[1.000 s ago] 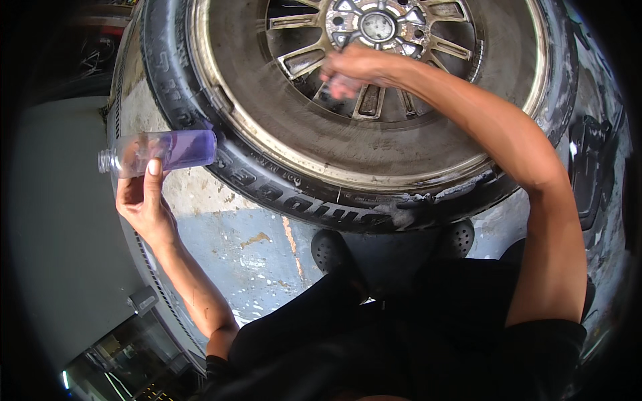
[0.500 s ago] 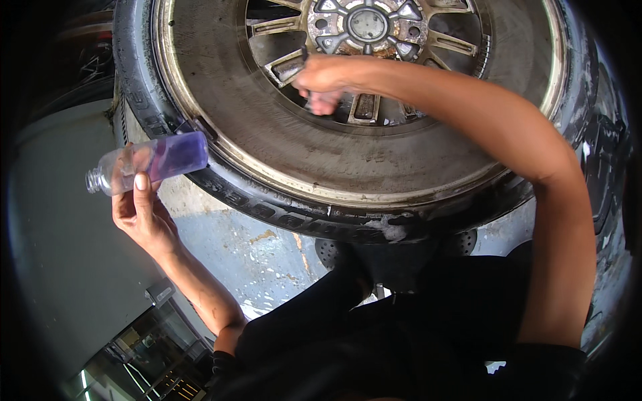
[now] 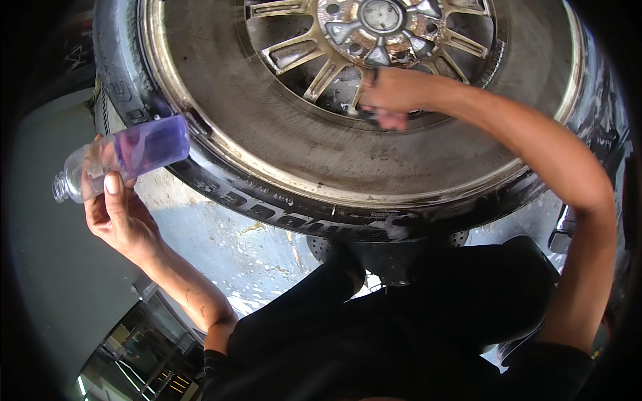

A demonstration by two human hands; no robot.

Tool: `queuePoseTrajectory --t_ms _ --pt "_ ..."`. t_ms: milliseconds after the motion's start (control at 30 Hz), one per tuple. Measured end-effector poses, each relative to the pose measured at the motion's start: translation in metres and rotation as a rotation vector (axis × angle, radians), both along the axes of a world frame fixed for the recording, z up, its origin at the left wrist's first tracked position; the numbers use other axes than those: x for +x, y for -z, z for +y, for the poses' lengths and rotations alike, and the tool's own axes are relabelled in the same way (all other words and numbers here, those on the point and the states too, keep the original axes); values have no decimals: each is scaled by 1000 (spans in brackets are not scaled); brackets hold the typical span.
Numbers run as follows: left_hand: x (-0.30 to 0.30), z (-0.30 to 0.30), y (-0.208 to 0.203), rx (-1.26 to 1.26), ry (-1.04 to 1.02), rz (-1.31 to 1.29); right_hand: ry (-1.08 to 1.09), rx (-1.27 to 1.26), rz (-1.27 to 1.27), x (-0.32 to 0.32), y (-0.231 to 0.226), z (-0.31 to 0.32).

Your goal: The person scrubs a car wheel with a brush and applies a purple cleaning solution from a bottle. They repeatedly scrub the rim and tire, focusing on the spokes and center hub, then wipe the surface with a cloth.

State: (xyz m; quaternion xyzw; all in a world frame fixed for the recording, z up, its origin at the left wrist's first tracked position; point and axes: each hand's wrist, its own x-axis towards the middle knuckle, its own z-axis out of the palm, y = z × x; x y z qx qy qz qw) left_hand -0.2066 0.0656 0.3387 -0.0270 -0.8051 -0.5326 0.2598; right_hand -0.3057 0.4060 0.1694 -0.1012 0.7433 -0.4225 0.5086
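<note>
A clear plastic bottle (image 3: 155, 145) with purple liquid lies almost level in my left hand (image 3: 127, 227), its uncapped neck pointing left. My thumb and fingers grip it beside the tyre's left edge. My right hand (image 3: 398, 92) is closed over the inner ends of the barrel, below the hub. It grips a thin dark tool (image 3: 374, 75) whose end sticks out above the fist; motion blur hides its kind. The wheel (image 3: 227, 113), a dirty metal rim with spokes, has brown grime on its barrel and rust round the hub (image 3: 381, 16).
A wet black tyre (image 3: 267, 212) with some foam surrounds the rim. Below it is a dark support (image 3: 381, 257) between my legs, over a worn blue-grey floor (image 3: 247, 247). A grey panel (image 3: 60, 220) stands at the left, and dark shelving (image 3: 144, 351) at the lower left.
My right hand has shifted right along the spokes with the tool. The spokes have turned relative to the view. The bottle and my left hand appear slightly further left.
</note>
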Motion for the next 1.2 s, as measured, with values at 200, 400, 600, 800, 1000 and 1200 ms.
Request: queuePoseTrajectory --t_ms 200,400,600,800,1000,1200 --pt "-7 4 -3 21 42 48 35 -77 97 1 1 -12" --pt "-5 -1 -1 60 39 58 -37 182 48 -3 -14 -5" --pt "-1 -7 8 136 20 65 131 -137 140 1 0 -32" --pt "18 -12 -1 104 -30 17 16 -113 25 -25 -46 -70" --pt "26 -14 -7 86 -63 29 509 -533 258 -79 -31 -102" --pt "41 -15 -8 -35 -109 -27 395 -538 192 -66 -35 -90"
